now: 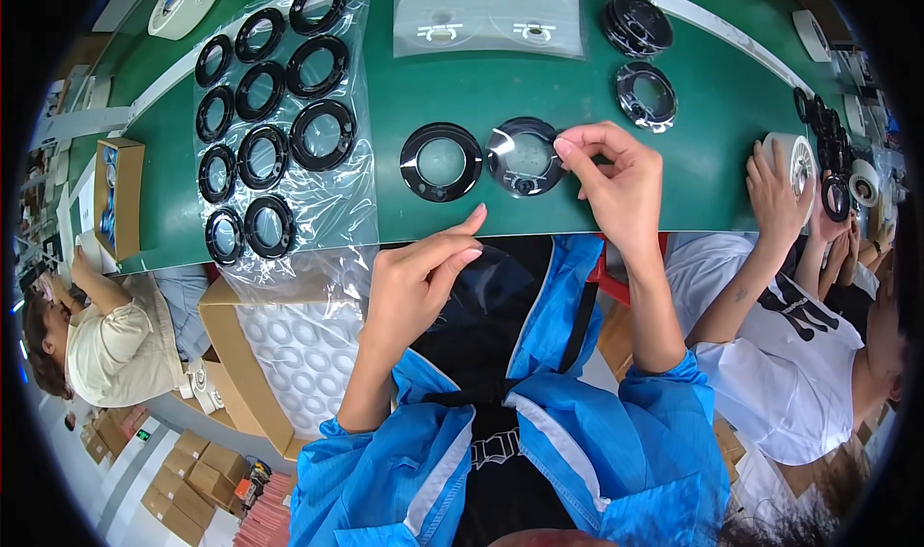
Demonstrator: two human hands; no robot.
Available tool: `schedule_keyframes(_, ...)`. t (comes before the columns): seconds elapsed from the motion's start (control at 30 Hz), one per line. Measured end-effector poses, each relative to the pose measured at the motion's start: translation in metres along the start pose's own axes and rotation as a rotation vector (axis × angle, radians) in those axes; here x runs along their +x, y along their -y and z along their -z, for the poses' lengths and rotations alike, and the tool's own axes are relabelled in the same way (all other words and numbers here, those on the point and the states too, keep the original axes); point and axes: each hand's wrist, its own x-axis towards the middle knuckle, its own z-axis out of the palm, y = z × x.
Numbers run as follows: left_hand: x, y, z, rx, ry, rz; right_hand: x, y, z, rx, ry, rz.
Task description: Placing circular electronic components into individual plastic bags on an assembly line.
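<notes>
Right hand (621, 177) pinching thin clear film (525, 152) off black ring (523, 155); left hand (419, 278) loosely curled, grasping nothing; film likely light, flimsy, clingy; best pinched at its edge.

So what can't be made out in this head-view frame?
- Whatever the right hand pinches at the black ring part: too thin and glary.
- Left hand grip on the clear film: film nearly invisible.
- Cardboard box contents: partly covered by a plastic bag.

bench (539, 95): long, green top, pale far edge | floor (106, 451): grey, stacked cardboard boxes (188, 484) lower left | light: bright, even
</notes>
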Motion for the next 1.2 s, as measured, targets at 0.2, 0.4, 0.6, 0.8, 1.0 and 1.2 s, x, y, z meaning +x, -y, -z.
schedule_keyframes(0.2,0.0,0.007,-0.002,-0.005,-0.021,-0.077,-0.008,0.013,0.006,-0.09,0.026,0.105)
schedule_keyframes(0.4,0.0,-0.016,0.003,-0.253,-0.008,0.151,-0.069,0.049,0.005,-0.14,0.134,0.296)
schedule_keyframes(0.6,-0.014,0.001,0.016,-0.594,0.124,0.296,-0.078,0.047,0.003,-0.149,-0.035,0.315)
schedule_keyframes(0.8,-0.02,-0.003,0.022,-0.452,0.033,0.045,-0.093,0.059,-0.02,-0.406,0.189,0.833)
schedule_keyframes(1.0,-0.012,-0.009,0.027,-0.147,-0.094,-0.367,-0.084,0.051,-0.03,-0.323,0.309,0.771)
schedule_keyframes(1.2,-0.02,-0.015,0.02,-0.319,-0.154,0.074,-0.067,0.05,-0.045,-0.543,0.084,1.071)
